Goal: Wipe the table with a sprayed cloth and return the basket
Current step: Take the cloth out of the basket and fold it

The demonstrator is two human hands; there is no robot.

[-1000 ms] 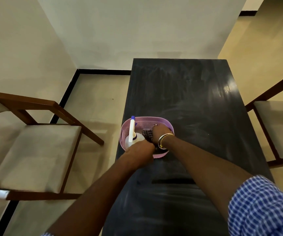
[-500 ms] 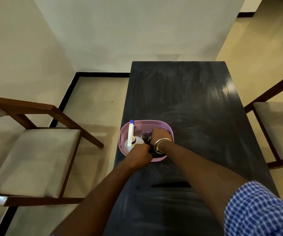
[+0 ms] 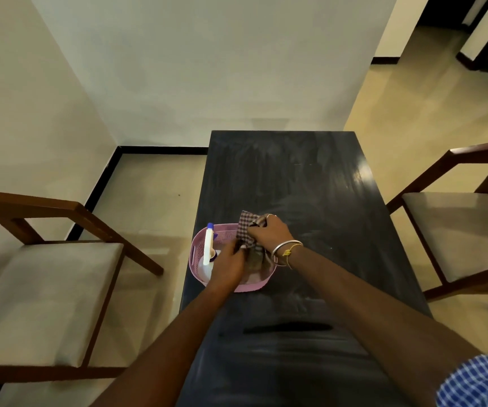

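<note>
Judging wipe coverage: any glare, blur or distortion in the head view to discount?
Head view: bright sheen at the far right edge of the dark table, pale hazy streaks mid-top; right hand and checked cloth slightly soft; wide-angle lens bows walls and chairs.

The basket (image 3: 195, 254) is pale pink-lilac plastic with a fine perforated lattice on its wall. The spray bottle (image 3: 208, 248) is white with a blue-violet tip. The cloth (image 3: 244, 227) is checked in dark maroon and white. The desk (image 3: 310, 177) is black, smeared with pale grey streaks. The sleeve (image 3: 480, 383) is blue-and-white gingham. The bangle (image 3: 284, 247) is silver, the wrist thread (image 3: 288, 253) yellow. The left chair (image 3: 46, 289) and right chair (image 3: 457, 230) have brown wood frames and beige seats.
</note>
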